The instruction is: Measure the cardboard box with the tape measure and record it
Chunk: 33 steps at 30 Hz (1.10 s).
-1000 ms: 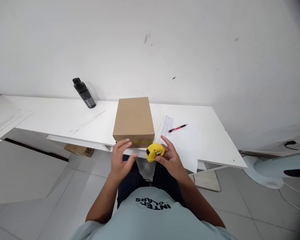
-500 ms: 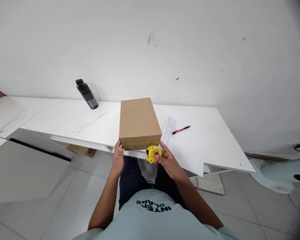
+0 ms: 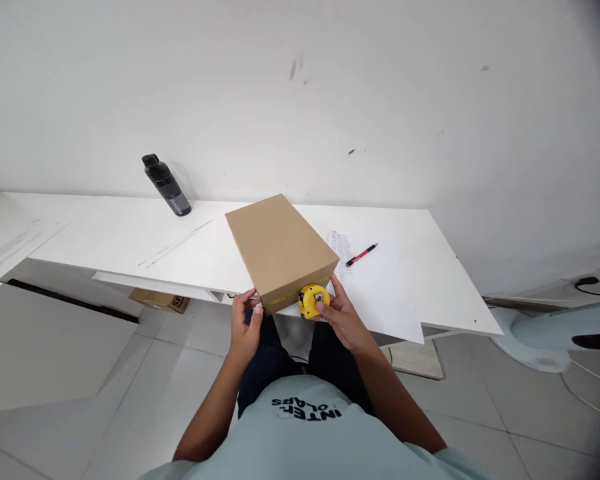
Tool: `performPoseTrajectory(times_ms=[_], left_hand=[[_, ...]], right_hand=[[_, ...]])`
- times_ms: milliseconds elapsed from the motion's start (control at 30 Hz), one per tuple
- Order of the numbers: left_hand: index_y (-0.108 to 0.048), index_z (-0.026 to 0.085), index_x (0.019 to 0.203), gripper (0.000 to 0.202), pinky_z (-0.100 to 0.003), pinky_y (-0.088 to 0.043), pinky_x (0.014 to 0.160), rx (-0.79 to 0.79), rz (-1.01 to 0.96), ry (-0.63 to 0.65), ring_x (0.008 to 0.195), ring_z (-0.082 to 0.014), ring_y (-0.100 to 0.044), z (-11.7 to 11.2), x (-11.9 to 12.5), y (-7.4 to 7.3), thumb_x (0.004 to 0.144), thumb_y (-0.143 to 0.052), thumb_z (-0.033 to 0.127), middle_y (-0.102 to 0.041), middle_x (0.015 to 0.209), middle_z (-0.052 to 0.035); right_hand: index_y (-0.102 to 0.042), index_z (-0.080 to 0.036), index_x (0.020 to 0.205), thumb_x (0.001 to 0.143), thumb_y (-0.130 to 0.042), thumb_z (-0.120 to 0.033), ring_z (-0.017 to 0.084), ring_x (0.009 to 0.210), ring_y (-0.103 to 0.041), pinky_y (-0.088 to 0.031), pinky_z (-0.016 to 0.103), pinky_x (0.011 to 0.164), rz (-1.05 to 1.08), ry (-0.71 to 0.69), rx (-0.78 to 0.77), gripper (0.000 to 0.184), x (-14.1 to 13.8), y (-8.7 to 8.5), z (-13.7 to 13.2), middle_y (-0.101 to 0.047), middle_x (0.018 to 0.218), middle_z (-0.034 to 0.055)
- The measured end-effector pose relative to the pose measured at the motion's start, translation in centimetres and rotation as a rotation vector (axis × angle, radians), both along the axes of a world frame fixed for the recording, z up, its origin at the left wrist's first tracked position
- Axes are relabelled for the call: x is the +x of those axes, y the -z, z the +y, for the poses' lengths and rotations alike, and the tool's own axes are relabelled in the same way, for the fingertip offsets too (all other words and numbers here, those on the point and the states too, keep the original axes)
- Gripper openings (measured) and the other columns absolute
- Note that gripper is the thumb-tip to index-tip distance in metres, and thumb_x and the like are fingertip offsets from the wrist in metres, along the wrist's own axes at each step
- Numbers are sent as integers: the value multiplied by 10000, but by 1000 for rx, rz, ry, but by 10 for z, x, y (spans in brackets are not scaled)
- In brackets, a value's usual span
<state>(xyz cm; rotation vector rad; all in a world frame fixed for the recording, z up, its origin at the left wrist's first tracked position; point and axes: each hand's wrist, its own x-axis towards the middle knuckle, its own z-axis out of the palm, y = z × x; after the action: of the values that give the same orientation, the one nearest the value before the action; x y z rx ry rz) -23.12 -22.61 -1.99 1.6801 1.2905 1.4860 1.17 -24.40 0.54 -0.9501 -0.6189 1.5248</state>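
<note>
A closed brown cardboard box (image 3: 283, 247) lies turned at an angle on the white table, its near corner jutting over the front edge. A yellow strip runs along its near side. My left hand (image 3: 245, 327) grips that near left corner between thumb and fingers. In my right hand (image 3: 347, 320) is a yellow tape measure (image 3: 314, 301), held against the near side of the box with the thumb on its front. The fingertips of this hand also touch the box's right corner. I cannot tell whether any blade is pulled out.
Right of the box, a red and black pen (image 3: 362, 255) lies on white paper (image 3: 385, 293) with writing. A black bottle (image 3: 167, 185) stands at the back left of the table (image 3: 95, 233). Another cardboard box (image 3: 159, 300) sits below. The wall is close behind.
The box has turned counterclockwise, its near left corner moving right and toward me. My left hand has followed that corner. The tape measure has shifted slightly right and up.
</note>
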Motion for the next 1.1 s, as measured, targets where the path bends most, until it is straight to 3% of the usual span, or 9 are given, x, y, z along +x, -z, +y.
performPoseTrajectory(times_ms=[67, 133, 233, 333, 467, 633, 867, 1000, 1100], left_hand=[[-608, 248, 1377, 364, -340, -594, 860, 108, 101, -20, 908, -160, -676, -5, 2, -4, 1039, -567, 376, -651, 1101, -73], [-592, 239, 1410, 394, -353, -592, 872, 298, 248, -33, 970, -182, -689, -9, 2, -11, 1020, -586, 299, -671, 1145, -96], [-595, 220, 1424, 446, -403, -569, 959, 600, 435, -47, 1133, -232, -680, -11, 3, -23, 979, -603, 215, -696, 1258, -144], [-626, 225, 1397, 421, -463, -520, 1050, 726, 522, -70, 1206, -268, -665, -11, 4, -35, 979, -582, 252, -746, 1205, -129], [-604, 209, 1435, 454, -504, -466, 1132, 760, 559, -39, 1370, -306, -587, -6, 10, -47, 1006, -536, 340, -758, 1234, -140], [-558, 191, 1477, 529, -521, -407, 1195, 809, 593, -58, 1417, -307, -558, 9, 23, -62, 1018, -543, 453, -744, 1283, -159], [-636, 253, 1300, 431, -497, -509, 1082, 813, 540, -52, 1186, -274, -698, 47, 19, -96, 912, -764, 391, -783, 1156, -86], [-704, 270, 1199, 298, -463, -559, 994, 757, 636, 4, 1137, -269, -723, 62, 6, -102, 922, -745, 374, -789, 1148, -72], [-717, 280, 1216, 272, -454, -535, 1020, 749, 680, -31, 1174, -265, -708, 57, 2, -101, 944, -700, 290, -788, 1169, -71]], right_hand=[[-160, -365, 1698, 676, -974, -370, 141, 786, -647, -548, 230, 632, -3, -13, -2, 1307, 4, -1, 1, -730, 945, -37], [-221, -380, 1683, 681, -971, -361, 140, 781, -655, -553, 235, 628, 6, -28, -5, 1252, 10, 0, 2, -735, 976, -29], [-439, -388, 1590, 674, -968, -366, 151, 788, -673, -565, 252, 616, 50, -44, 6, 1058, 20, 2, 4, -745, 1051, -4], [-667, -351, 1384, 643, -981, -367, 152, 782, -682, -568, 250, 598, 104, -42, 11, 805, 28, 5, 7, -756, 1099, 15], [-769, -296, 1194, 638, -988, -392, 129, 709, -654, -556, 230, 557, 139, -69, -7, 605, 32, 8, 6, -768, 1018, 13], [-781, -224, 1019, 722, -936, -455, 98, 631, -603, -556, 210, 560, 141, -141, 18, 407, 25, 17, 3, -728, 841, 8], [-796, -188, 988, 735, -930, -460, 95, 572, -555, -498, 208, 486, 144, -299, -44, 395, 0, 24, -10, -714, 797, 34], [-796, -193, 1038, 684, -971, -415, 103, 591, -585, -458, 193, 459, 186, -472, -105, 453, -22, 29, -22, -728, 849, 45], [-796, -193, 1050, 653, -991, -396, 97, 602, -584, -403, 174, 441, 206, -510, -115, 487, -35, 26, -27, -729, 876, 47]])
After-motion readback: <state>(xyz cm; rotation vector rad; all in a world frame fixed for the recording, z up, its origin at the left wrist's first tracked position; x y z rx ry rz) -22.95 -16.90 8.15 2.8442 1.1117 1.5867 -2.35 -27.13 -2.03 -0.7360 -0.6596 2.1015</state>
